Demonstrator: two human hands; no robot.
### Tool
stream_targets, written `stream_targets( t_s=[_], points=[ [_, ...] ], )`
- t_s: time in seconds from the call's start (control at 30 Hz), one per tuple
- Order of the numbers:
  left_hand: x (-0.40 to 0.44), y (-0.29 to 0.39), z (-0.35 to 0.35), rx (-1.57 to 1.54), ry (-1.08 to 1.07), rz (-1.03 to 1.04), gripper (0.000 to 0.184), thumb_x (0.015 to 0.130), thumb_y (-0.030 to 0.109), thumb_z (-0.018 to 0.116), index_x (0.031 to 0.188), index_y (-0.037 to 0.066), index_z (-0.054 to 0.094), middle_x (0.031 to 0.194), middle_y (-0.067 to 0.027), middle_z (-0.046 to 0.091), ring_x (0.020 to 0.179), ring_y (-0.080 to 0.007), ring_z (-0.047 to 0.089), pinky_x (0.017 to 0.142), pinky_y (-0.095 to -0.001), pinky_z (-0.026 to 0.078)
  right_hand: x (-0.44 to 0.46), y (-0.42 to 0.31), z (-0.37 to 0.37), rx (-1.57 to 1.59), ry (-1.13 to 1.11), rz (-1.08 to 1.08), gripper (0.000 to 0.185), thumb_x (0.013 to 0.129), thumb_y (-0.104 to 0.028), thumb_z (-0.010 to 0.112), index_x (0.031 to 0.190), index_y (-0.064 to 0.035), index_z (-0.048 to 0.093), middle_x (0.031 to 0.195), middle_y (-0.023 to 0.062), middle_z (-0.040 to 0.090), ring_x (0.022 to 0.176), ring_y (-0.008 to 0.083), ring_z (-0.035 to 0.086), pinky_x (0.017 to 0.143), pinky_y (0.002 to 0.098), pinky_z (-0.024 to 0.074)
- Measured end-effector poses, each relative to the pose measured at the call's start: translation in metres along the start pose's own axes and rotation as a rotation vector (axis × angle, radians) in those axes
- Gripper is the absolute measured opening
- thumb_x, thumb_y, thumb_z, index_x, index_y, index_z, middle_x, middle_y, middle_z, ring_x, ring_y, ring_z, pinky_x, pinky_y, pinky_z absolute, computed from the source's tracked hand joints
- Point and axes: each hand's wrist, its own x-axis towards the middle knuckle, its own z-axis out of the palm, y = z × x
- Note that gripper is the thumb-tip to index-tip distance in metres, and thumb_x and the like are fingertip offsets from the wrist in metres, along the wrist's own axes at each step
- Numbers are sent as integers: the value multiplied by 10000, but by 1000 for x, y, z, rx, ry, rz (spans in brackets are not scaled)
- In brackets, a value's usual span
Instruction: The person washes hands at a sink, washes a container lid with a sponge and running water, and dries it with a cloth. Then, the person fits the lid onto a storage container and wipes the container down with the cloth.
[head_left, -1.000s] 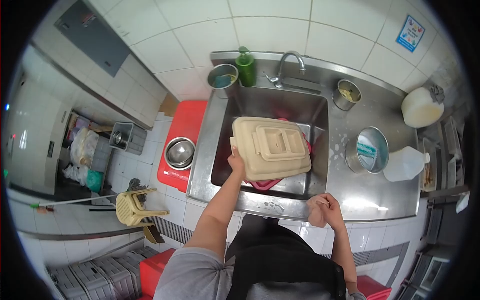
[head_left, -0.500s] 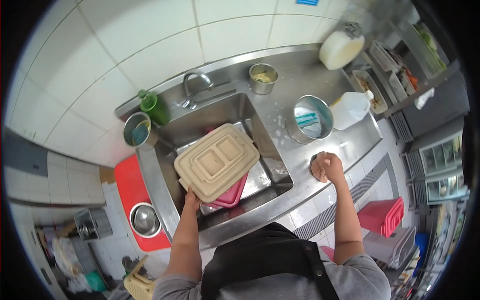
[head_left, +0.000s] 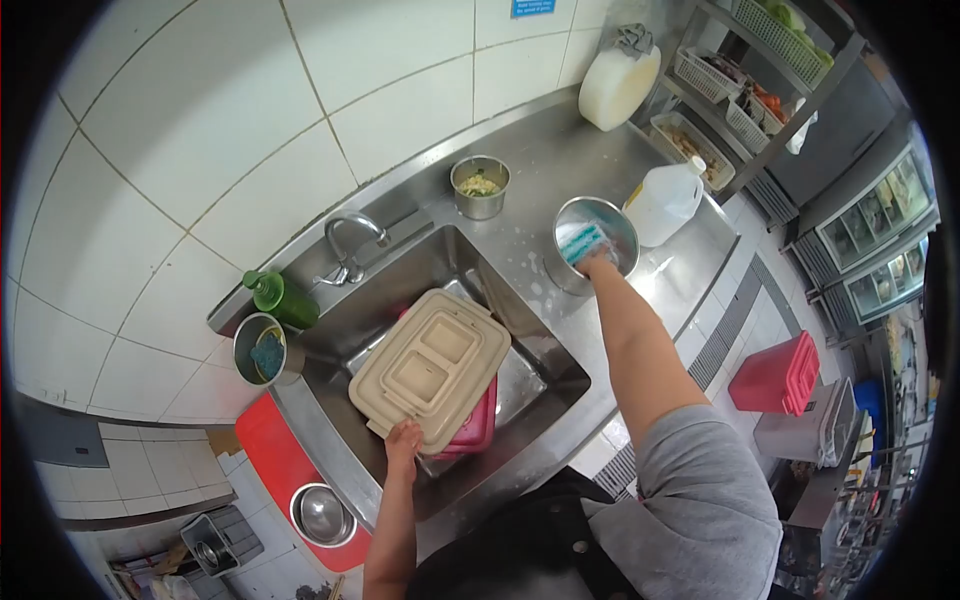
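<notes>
A red surface (head_left: 270,435) stands left of the steel sink (head_left: 522,330), under a tiled wall (head_left: 400,90); the steel counter (head_left: 560,150) runs right towards a shelf rack (head_left: 800,118). In the sink, a beige lid (head_left: 432,362) lies tilted over a pink container (head_left: 475,428), and my left hand (head_left: 404,447) has its fingers clamped on the lid's near edge. Further right, my right hand (head_left: 597,268) dips into a metal pot (head_left: 566,277), fingertips at a turquoise-striped cloth (head_left: 580,243); whether they grip it, I can't tell. A white jug (head_left: 665,205) stands just right.
</notes>
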Motion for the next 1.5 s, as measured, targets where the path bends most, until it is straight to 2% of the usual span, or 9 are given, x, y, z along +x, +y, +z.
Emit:
stream_targets(
  t_s=[0.1,0.23,0.37,0.57,0.63,0.97,1.3,1.37,1.5],
  points=[
    [-4,-11,7,53,3,-6,274,905,158,630,1154,58,576,887,-28,652,773,-93,597,641,-209,437,77,-4,20,304,210,159,924,868,-498,552,1544,-268,-35,1591,195,-97,1446,459,64,1162,522,185],
    [31,-65,-15,367,220,-50,536,920,300,615,1371,60,457,1361,-173,509,1223,-288,518,991,-402,421,274,69,61,-351,535,-580,643,893,-273,561,1477,-110,346,1499,142,386,1377,316,375,1110,407,336],
    [50,-82,-42,-362,102,-509,724,929,564,503,1487,159,282,1542,-162,253,1361,-364,354,1049,-601,315,78,31,-16,-700,222,-379,302,866,-224,565,1064,-42,701,1152,186,662,1062,358,641,917,416,516],
    [61,-63,-38,-473,209,-268,730,914,641,477,1411,112,400,1342,-128,476,1179,-294,505,957,-448,451,5,21,-34,-343,463,-331,556,874,-316,548,1358,-49,486,1540,211,261,1399,430,278,1099,473,342],
    [73,-66,-45,-456,280,-375,703,918,622,493,1386,99,438,1200,-102,566,1054,-258,555,910,-393,472,18,20,-29,-466,-63,-335,628,859,-327,581,1388,-40,402,1557,223,155,1432,475,99,1136,505,262],
    [34,51,63,-640,220,126,694,951,497,536,1388,-24,399,1326,-167,540,1168,-307,576,967,-452,496,-65,29,-81,-127,138,-580,409,676,-134,660,1039,54,675,923,251,660,969,359,659,862,396,500],
    [-34,107,154,97,451,710,577,1013,478,425,1224,-48,535,1133,-127,617,1000,-192,580,873,-319,461,-226,-128,132,901,-263,-1429,470,877,-173,636,1328,-87,538,1393,204,453,1318,357,420,1102,473,311],
    [-44,112,151,-181,220,585,574,1031,471,369,1188,-54,539,1068,-103,615,965,-168,574,877,-302,450,-281,-141,121,537,446,-1611,426,917,-218,581,1327,-106,552,1429,203,410,1366,357,353,1122,572,218],
    [-77,115,161,279,214,685,550,1047,436,343,1109,-56,580,960,-48,613,920,-105,527,834,-266,440,-213,-235,81,635,520,-1500,395,931,-268,535,1312,-177,589,1438,206,380,1291,427,392,1093,551,257]
  ],
)
